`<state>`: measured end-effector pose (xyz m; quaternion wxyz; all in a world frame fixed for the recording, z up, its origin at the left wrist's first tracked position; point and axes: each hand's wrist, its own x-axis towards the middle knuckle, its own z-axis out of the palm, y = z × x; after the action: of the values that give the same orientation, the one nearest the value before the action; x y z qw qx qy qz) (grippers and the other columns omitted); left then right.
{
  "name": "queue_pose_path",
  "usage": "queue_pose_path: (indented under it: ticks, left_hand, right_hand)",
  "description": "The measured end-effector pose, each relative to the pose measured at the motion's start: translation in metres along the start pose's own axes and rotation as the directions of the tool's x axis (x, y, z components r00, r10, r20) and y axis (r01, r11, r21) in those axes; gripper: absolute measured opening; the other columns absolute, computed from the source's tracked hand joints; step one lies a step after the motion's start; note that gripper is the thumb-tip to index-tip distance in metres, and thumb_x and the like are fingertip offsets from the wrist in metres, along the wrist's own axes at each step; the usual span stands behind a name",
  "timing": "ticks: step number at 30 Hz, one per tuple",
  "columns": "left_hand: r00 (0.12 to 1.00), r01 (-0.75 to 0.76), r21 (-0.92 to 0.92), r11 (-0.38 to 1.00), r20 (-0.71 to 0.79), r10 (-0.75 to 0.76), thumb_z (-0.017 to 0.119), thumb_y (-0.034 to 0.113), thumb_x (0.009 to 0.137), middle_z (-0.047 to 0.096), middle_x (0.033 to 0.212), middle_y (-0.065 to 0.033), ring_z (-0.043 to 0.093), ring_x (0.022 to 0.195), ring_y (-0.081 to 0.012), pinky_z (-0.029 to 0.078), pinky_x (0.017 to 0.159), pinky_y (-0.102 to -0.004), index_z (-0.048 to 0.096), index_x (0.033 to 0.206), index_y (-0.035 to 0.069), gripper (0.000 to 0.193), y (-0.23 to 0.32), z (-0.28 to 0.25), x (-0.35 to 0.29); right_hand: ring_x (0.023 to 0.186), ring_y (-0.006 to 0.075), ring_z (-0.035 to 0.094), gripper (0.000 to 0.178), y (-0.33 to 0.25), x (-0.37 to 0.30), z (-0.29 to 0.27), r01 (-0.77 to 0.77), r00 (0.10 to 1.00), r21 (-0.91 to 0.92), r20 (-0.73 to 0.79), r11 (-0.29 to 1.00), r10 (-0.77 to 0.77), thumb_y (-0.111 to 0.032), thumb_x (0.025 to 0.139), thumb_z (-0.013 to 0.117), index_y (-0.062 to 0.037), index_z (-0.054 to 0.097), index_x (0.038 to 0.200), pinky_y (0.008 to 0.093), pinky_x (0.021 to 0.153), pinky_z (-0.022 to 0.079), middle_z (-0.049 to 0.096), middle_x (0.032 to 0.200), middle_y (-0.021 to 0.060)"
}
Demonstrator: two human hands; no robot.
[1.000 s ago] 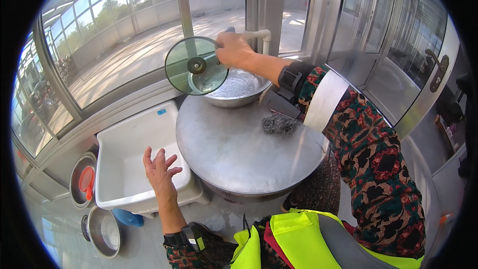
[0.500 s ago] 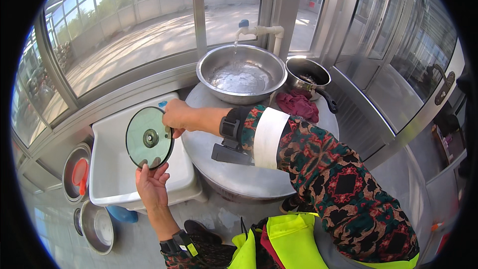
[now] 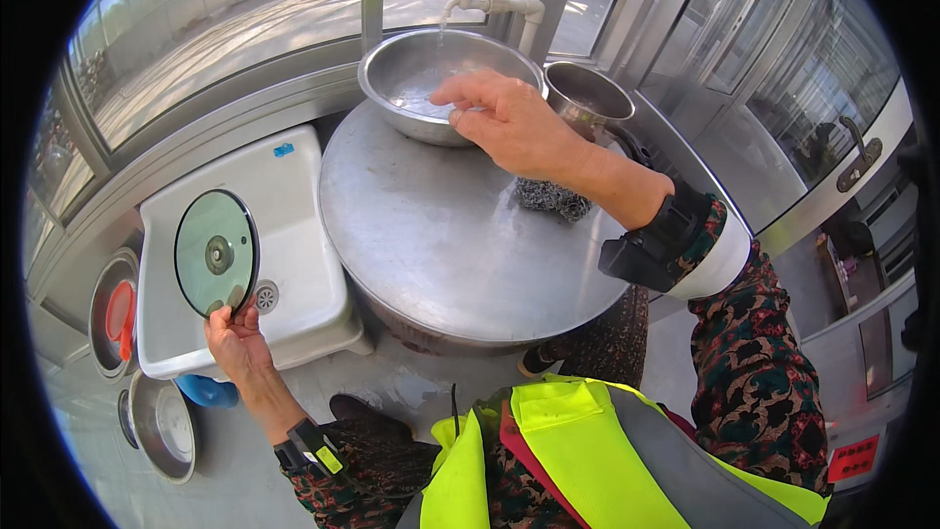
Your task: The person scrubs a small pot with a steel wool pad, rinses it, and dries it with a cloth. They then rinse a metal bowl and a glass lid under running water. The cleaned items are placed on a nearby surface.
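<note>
My left hand grips the lower edge of a round, green-tinted glass pot lid with a dark rim and a knob in its middle. The lid is tilted up over a white sink. My right hand is raised in front of a steel basin, thumb and fingers apart, with nothing seen between them. Water runs from a tap into the basin. Below my right wrist lies a grey, wiry bundle like steel wool.
The basin stands on a round metal top. Beside it is a steel pot, its dark handle partly behind my right forearm. Left of the sink are a bowl with a red ladle-like scoop and, lower, a metal pan. A glass door stands at right.
My right hand has let go of the lid and moved right to the basin's front. The lid stays in my left hand. The view has shifted, and the grey bundle now shows.
</note>
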<state>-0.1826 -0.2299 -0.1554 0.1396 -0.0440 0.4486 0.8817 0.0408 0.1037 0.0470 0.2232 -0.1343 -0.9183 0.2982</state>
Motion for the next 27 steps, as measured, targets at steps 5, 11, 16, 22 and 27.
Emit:
queue_pose_path:
  ticks: [5, 11, 16, 22, 27]
  left_hand:
    - [0.996, 0.057, 0.032, 0.998, 0.064, -0.059, 0.050, 0.004, 0.084, 0.069, 0.094, -0.0175, 0.070, 0.081, -0.0262, 0.058, 0.060, -0.0222, 0.057, 0.099, -0.005, 0.019, -0.020, -0.005, 0.014]
    - [0.995, 0.090, 0.032, 0.995, 0.030, -0.090, 0.051, 0.004, 0.082, 0.067, 0.094, -0.0174, 0.069, 0.078, -0.0266, 0.055, 0.057, -0.0241, 0.051, 0.102, -0.004, 0.022, -0.025, 0.005, 0.018]
    - [0.995, 0.098, 0.018, 0.995, 0.000, -0.098, 0.051, 0.004, 0.082, 0.067, 0.093, -0.0174, 0.069, 0.076, -0.0258, 0.055, 0.055, -0.0236, 0.051, 0.102, -0.004, 0.022, -0.028, 0.003, 0.015]
    - [0.998, 0.062, 0.018, 0.998, -0.031, -0.061, 0.051, 0.005, 0.082, 0.067, 0.091, -0.0181, 0.069, 0.072, -0.0254, 0.055, 0.053, -0.0247, 0.051, 0.102, -0.004, 0.022, -0.027, 0.000, 0.011]
    - [0.998, 0.053, -0.043, 0.998, -0.014, -0.053, 0.051, 0.003, 0.082, 0.067, 0.090, -0.0201, 0.070, 0.071, -0.0282, 0.056, 0.052, -0.0252, 0.048, 0.104, -0.004, 0.023, -0.023, -0.001, 0.008]
  right_hand:
    - [0.099, 0.0253, 0.061, 0.029, 0.038, -0.078, -0.030, -0.110, 0.993, -0.281, 0.011, 0.953, 0.118, -0.015, 0.084, 0.064, -0.0049, 0.063, 0.111, 0.0349, 0.087, 0.047, 0.059, 0.119, 0.0136]
    - [0.109, 0.0341, 0.056, 0.047, 0.065, -0.124, -0.031, -0.217, 0.920, -0.633, 0.120, 0.743, 0.372, -0.022, 0.076, 0.074, -0.0083, 0.058, 0.118, 0.0435, 0.092, 0.046, 0.053, 0.126, 0.0132]
    - [0.081, 0.0261, 0.065, 0.033, 0.071, -0.105, -0.030, -0.419, 0.902, -0.153, 0.040, 0.895, 0.429, -0.016, 0.079, 0.066, -0.0033, 0.059, 0.109, 0.0336, 0.065, 0.053, 0.066, 0.093, 0.0113]
    - [0.066, 0.0182, 0.067, 0.026, 0.049, -0.081, -0.029, -0.657, 0.737, 0.568, 0.344, 0.496, 0.582, -0.021, 0.091, 0.050, -0.0007, 0.056, 0.108, 0.0258, 0.046, 0.049, 0.067, 0.089, 0.0109]
    - [0.065, 0.0149, 0.065, 0.023, 0.043, -0.073, -0.008, -0.634, 0.764, 0.485, 0.274, 0.602, 0.583, -0.016, 0.089, 0.056, -0.0009, 0.056, 0.106, 0.0241, 0.047, 0.048, 0.066, 0.086, 0.0085]
